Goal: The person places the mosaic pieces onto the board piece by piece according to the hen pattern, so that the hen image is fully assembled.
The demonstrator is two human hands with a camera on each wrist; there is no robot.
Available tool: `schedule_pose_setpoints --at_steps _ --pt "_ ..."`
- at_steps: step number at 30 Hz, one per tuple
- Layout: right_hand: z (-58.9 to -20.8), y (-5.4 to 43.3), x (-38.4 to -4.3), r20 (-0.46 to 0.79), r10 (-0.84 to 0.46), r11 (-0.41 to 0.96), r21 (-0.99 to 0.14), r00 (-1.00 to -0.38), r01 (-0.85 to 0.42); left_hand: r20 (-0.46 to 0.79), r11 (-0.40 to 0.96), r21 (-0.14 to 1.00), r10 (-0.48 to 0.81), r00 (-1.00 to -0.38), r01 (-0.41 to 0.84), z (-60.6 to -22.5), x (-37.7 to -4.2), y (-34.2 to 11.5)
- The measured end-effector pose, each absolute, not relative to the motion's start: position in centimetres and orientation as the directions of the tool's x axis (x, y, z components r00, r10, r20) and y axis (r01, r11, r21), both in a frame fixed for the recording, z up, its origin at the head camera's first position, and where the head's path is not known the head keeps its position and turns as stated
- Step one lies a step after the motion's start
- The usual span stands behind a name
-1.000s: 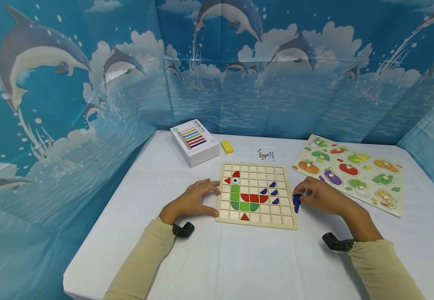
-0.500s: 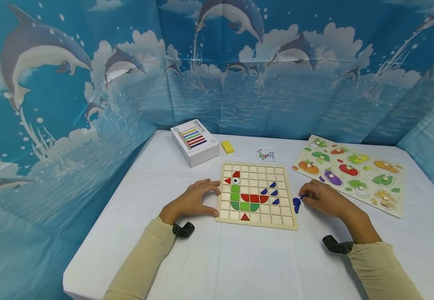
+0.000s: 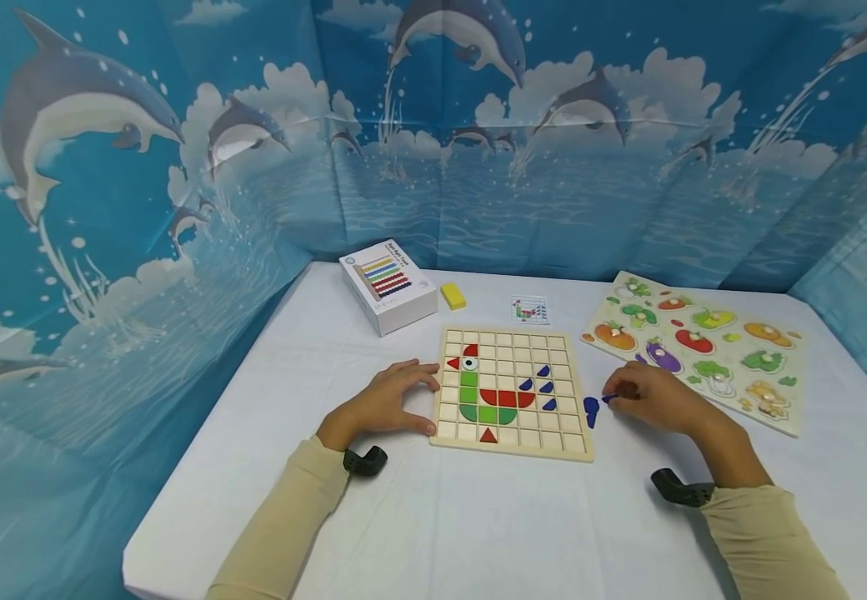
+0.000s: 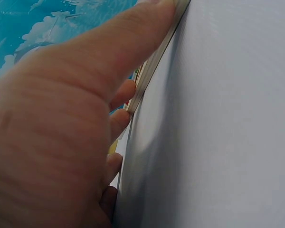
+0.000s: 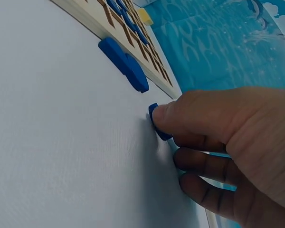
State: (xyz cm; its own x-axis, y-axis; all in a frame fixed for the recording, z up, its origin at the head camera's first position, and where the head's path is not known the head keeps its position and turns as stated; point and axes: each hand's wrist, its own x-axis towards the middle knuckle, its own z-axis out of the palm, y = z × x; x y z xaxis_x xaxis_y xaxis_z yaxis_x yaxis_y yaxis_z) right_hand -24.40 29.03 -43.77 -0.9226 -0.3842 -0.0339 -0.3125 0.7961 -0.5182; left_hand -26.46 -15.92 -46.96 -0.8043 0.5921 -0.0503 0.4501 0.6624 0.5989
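A wooden grid board [image 3: 512, 452] lies on the white table, with red, green and blue flat pieces forming a bird figure. Along its left edge rests my left hand [image 3: 383, 400]; in the left wrist view the thumb [image 4: 128, 40] and fingertips touch the board's side. Just right of the board, my right hand [image 3: 654, 400] pinches a small blue half-round piece [image 5: 156, 122] between thumb and forefinger, low over the cloth. More loose blue pieces [image 3: 591, 410] lie between that hand and the board's right edge. The palm side of the right hand is hidden in the head view.
A white box [image 3: 388, 287] stands behind the board at the left, beside a yellow block [image 3: 453, 295]. A small pattern card [image 3: 529, 309] lies behind the board. At the back right is a vegetable knob puzzle [image 3: 734, 387]. A dolphin-print curtain [image 3: 418, 208] encloses the table.
My right hand has drawn one blue piece away from the loose pieces, slightly to the right and away from the board. The left hand has stayed at the board's edge.
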Motion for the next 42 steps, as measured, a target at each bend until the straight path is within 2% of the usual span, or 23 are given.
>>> schedule_pose_setpoints --at_steps 7,24,37,42 --pt "-44.1 29.4 -24.5 -0.035 -0.384 0.790 -0.530 -0.923 -0.309 -0.046 0.662 0.598 0.592 -0.805 0.452 -47.1 -26.5 -16.0" --pt "-44.9 29.1 -25.0 -0.024 -0.338 0.848 -0.442 -0.941 -0.293 -0.055 0.663 0.604 0.588 -0.807 0.442 -47.1 -26.4 -15.9" --pt "-45.2 27.7 -25.6 0.062 -0.320 0.832 -0.460 -0.945 -0.311 -0.061 0.660 0.613 0.587 -0.807 0.434 -47.0 -26.5 -15.8" --pt "-45.2 26.5 -26.4 0.055 -0.311 0.830 -0.471 -0.949 -0.299 -0.056 0.665 0.603 0.587 -0.808 0.441 -47.1 -26.5 -15.9"
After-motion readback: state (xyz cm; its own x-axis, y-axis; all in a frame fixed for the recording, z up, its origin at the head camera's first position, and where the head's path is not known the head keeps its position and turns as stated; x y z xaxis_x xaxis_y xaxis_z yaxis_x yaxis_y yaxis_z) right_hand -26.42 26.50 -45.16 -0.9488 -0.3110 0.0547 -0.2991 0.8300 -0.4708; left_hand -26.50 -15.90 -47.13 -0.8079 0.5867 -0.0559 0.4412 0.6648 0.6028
